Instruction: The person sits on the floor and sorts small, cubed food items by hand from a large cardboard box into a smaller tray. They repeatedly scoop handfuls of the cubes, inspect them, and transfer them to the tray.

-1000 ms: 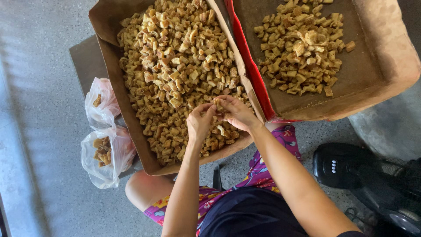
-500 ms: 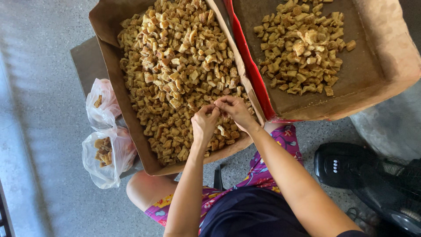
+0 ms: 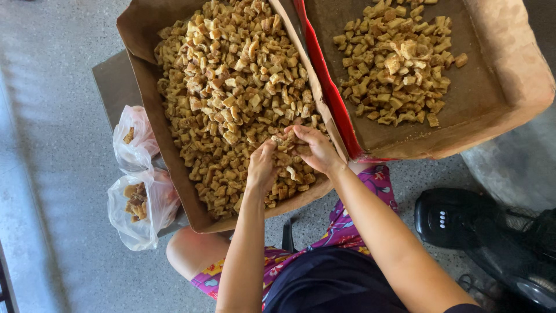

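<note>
Your left hand (image 3: 262, 168) and right hand (image 3: 313, 149) pinch one tan chunk (image 3: 285, 140) between fingertips above the full cardboard tray (image 3: 174, 168); it looks light, dry and crumbly, so grip its edges gently, never squeezing its middle.

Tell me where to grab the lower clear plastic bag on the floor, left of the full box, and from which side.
Probably grip the lower plastic bag by its loose gathered top, which looks to lie toward the full cardboard box, coming from above. The soft film sags around the pieces low inside, so its belly offers no firm hold. Both hands are busy over the box.
</note>
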